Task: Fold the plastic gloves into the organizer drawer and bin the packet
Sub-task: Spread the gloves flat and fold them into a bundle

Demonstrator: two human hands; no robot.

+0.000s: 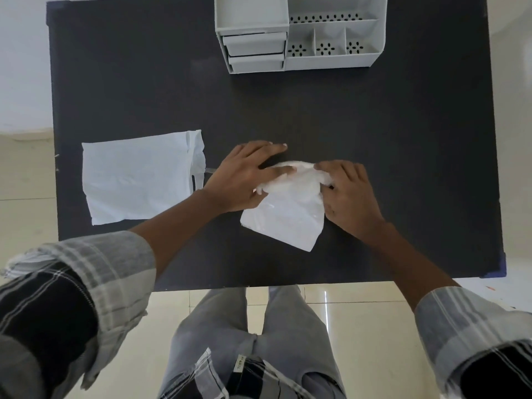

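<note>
A translucent plastic glove (286, 214) lies on the dark table (374, 139), near its front edge, its far end bunched up. My left hand (244, 177) presses flat on the bunched end from the left, fingers pointing right. My right hand (348, 191) pinches the same bunched plastic from the right. A flat white packet (138, 180) rests to the left of my hands. The white organizer (299, 33) stands at the table's far edge, its two small drawers (254, 51) on the left side, both shut.
The organizer's right half has open compartments (331, 47) with perforated walls. Pale tiled floor (26, 211) surrounds the table on the left and front. My legs stand just below the table's front edge.
</note>
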